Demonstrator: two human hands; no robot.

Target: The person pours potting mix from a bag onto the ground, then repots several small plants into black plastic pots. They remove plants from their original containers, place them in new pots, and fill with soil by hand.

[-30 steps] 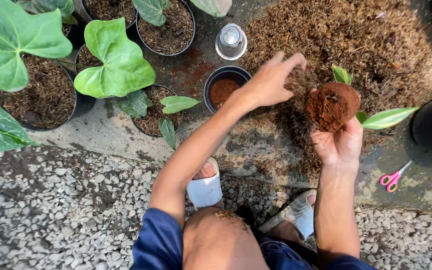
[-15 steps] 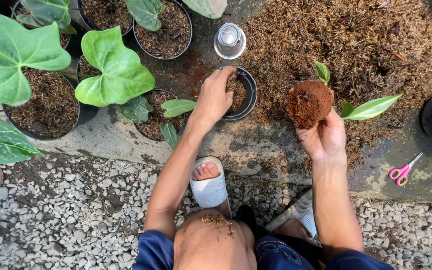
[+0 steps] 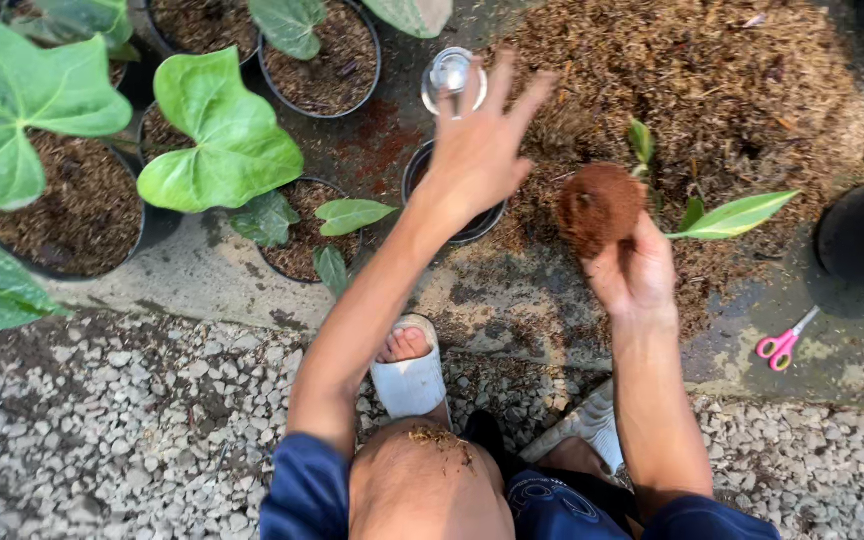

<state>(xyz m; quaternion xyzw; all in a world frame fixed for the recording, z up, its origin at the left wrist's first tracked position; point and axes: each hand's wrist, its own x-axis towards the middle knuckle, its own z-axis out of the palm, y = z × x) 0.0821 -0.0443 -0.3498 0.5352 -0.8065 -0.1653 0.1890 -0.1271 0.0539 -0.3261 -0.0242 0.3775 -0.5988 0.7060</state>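
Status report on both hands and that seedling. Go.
Left hand open, fingers spread over small black pot. Right hand grips seedling's brown root ball. Clear jar just beyond the pot.

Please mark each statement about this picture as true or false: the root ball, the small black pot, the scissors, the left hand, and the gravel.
1. The right hand holds a seedling's brown root ball. True.
2. The left hand grips the pink scissors. False: its fingers are spread open over the small black pot; the scissors lie alone on the concrete to the right.
3. The seedling already stands planted in the small black pot. False: it is held in the air, beside the pot.
4. Grey gravel covers the ground nearest the person. True.
5. A heap of brown coconut fibre lies behind the right hand. True.
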